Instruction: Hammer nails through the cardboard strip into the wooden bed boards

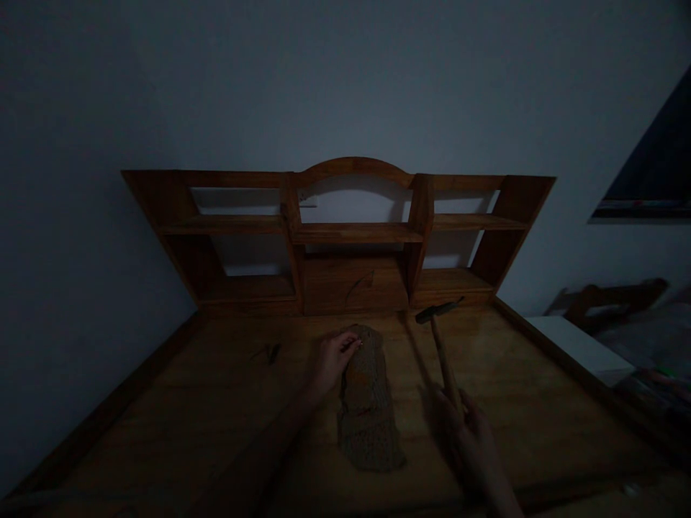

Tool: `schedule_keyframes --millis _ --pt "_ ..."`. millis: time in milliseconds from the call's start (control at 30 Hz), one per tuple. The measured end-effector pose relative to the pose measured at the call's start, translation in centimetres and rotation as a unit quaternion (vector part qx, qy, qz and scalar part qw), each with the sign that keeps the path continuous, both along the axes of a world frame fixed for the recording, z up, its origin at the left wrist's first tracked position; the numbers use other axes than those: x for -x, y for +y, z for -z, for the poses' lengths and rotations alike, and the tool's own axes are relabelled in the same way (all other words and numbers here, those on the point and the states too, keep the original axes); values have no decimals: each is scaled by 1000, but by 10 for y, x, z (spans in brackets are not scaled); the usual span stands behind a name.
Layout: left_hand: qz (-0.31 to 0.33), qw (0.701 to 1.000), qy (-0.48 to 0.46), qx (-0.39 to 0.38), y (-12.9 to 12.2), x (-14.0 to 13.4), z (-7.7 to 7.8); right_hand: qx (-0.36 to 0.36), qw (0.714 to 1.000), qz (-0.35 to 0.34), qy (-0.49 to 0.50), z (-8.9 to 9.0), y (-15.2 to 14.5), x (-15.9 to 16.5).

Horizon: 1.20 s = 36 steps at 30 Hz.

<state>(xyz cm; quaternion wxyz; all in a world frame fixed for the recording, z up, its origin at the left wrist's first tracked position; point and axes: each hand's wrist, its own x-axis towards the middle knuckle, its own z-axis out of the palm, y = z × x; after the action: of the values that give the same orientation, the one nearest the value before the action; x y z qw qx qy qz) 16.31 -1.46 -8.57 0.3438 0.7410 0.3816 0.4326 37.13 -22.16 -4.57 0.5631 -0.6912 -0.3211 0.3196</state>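
Observation:
My right hand is wrapped round the wooden handle of a hammer, whose dark head is raised above the desk to the right. Under my left hand lies a long, rough, brownish slab like bark or stone. The thumb and forefinger of that hand are pinched together over the slab's far end. A tiny bright spot shows at the fingertips, too small to name. The hammer head is apart from the slab.
The slab lies on a wooden desk with a raised shelf unit at the back. Small dark bits lie left of my left hand. A white surface and a wooden chair back stand beyond the right edge. The light is dim.

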Motion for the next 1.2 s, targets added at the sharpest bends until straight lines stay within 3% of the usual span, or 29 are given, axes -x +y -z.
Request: schedule_keyframes --millis 267,433,533,667,867,967,1100,1200 --pt "0 996 70 -58 -7 2 -10 -20 999 -5 31 -2 1 5" --pt "-11 994 89 -66 -9 2 -15 36 999 27 28 -4 -5 7" --pt "-14 992 101 -71 -10 2 -16 29 999 39 -3 -8 -12 15" --pt "-15 993 99 -64 -10 2 -15 9 999 -23 -45 -22 -16 29" --pt "-14 994 93 -64 -8 2 -10 22 996 -27 -83 -49 -15 49" --pt "-11 994 91 -66 -9 2 -13 16 989 -71 -127 -59 -13 54" --pt "-22 991 108 -78 -10 3 -16 -14 971 -161 -174 -65 -10 59" --pt "-40 989 125 -73 -10 2 -17 -19 968 -170 -185 -64 -11 63"
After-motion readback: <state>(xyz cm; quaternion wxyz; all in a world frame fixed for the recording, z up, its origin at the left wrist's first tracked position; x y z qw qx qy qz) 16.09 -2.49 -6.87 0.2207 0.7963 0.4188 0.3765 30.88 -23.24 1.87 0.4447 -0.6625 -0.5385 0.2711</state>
